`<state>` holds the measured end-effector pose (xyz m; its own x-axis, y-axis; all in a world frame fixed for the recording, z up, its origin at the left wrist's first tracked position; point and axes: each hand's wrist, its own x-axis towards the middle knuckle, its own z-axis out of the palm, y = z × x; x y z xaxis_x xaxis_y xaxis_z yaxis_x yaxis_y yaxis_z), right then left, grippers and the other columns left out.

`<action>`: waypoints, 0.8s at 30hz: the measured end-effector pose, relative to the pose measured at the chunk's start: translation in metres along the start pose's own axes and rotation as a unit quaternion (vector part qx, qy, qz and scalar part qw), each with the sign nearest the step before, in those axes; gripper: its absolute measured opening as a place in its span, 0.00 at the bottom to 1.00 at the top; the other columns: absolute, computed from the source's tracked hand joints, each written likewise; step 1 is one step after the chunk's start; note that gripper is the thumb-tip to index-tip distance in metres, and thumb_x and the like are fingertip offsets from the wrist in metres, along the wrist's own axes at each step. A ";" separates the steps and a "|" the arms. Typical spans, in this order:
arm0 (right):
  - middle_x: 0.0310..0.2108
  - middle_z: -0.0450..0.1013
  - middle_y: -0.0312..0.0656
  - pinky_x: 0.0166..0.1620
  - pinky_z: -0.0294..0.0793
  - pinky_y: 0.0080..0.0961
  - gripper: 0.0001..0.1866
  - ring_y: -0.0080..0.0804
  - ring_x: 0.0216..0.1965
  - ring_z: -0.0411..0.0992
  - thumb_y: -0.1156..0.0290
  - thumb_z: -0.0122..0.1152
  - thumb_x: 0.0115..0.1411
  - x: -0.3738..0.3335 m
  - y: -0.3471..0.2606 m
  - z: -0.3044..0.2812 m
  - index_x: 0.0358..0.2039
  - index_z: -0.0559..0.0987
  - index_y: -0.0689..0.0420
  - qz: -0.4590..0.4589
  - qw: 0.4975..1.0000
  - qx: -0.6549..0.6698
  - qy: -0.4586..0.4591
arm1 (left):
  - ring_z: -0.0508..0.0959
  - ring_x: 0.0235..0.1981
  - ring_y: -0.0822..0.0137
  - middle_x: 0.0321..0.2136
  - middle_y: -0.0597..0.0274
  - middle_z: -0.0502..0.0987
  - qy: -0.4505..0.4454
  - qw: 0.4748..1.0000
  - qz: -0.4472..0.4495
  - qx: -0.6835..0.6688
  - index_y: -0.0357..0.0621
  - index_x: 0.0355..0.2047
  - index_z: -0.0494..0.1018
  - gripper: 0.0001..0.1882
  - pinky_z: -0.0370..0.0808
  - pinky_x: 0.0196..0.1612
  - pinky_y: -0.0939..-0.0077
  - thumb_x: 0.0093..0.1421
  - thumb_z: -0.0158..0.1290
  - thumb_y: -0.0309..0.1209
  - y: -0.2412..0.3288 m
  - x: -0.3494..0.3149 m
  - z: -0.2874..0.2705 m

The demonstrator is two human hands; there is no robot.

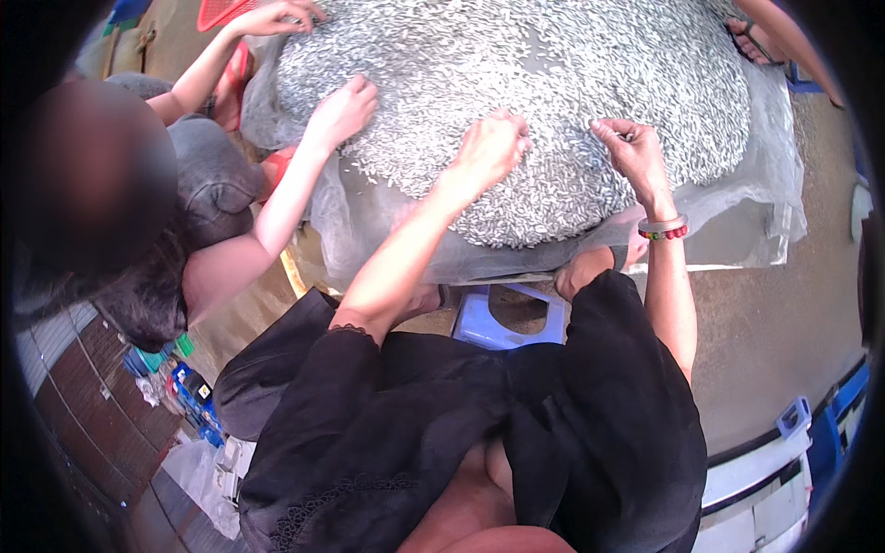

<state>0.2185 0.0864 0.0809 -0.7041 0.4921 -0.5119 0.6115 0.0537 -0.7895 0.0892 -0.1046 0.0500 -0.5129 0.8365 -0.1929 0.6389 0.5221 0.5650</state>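
A broad heap of small silvery-white slivers that look like tiny fish (553, 194) lies spread on a pale mesh net (355, 226). Over its near middle is my left hand (489, 149), fingers curled together low against the pile; what they hold, if anything, is hidden. My right hand (634, 152), with a bead bracelet (664, 228) at its wrist, hovers over the right part of the heap. Its thumb and fingertips are pinched together, and anything between them is too small to make out.
At left a co-worker's hand (346, 111) and other hand (281, 17) reach onto the heap's edge. A red basket (221, 11) stands behind them. Another person's foot (756, 41) is at the far right. A blue plastic stool (470, 318) is below the net, between my legs.
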 end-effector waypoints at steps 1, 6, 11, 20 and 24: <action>0.12 0.67 0.33 0.21 0.62 0.20 0.14 0.16 0.15 0.61 0.62 0.63 0.53 0.000 0.015 -0.003 0.31 0.81 0.61 -0.054 0.998 -0.037 0.023 | 0.77 0.32 0.59 0.29 0.53 0.76 -0.011 0.999 -0.030 -0.034 0.43 0.32 0.77 0.09 0.72 0.38 0.67 0.52 0.57 0.34 0.013 0.003 -0.014; 0.12 0.66 0.31 0.22 0.60 0.19 0.12 0.14 0.17 0.60 0.63 0.66 0.51 -0.014 0.007 -0.011 0.27 0.81 0.60 -0.010 1.000 0.012 0.001 | 0.76 0.34 0.73 0.29 0.61 0.79 -0.022 0.969 -0.057 -0.240 0.44 0.31 0.80 0.11 0.70 0.39 0.79 0.52 0.59 0.36 0.017 0.020 -0.044; 0.13 0.67 0.27 0.21 0.57 0.17 0.12 0.12 0.17 0.58 0.63 0.67 0.50 -0.020 0.025 -0.002 0.25 0.81 0.61 -0.070 0.995 0.060 0.040 | 0.76 0.33 0.75 0.29 0.65 0.79 -0.051 0.926 -0.111 -0.357 0.41 0.33 0.79 0.10 0.70 0.40 0.80 0.53 0.59 0.34 0.015 0.032 -0.039; 0.20 0.67 0.33 0.15 0.52 0.11 0.08 0.17 0.16 0.62 0.69 0.55 0.57 -0.024 0.014 -0.013 0.28 0.75 0.62 0.010 0.917 0.381 -0.117 | 0.60 0.16 0.88 0.26 0.72 0.77 -0.080 0.820 -0.163 -0.543 0.45 0.32 0.76 0.09 0.51 0.16 0.92 0.53 0.59 0.35 0.034 0.039 -0.055; 0.31 0.71 0.46 0.14 0.61 0.10 0.14 0.26 0.24 0.70 0.67 0.48 0.58 -0.028 0.012 -0.001 0.39 0.72 0.65 -0.046 0.824 0.526 -0.207 | 0.61 0.16 0.89 0.26 0.71 0.77 -0.060 0.821 -0.170 -0.541 0.45 0.32 0.75 0.10 0.51 0.15 0.92 0.53 0.60 0.34 0.051 0.034 -0.059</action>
<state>0.2465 0.0744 0.0863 -0.9261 0.1776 -0.3328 0.0507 -0.8156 -0.5764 0.0705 -0.0596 0.1192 -0.4546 0.7177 -0.5275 -0.4469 0.3285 0.8321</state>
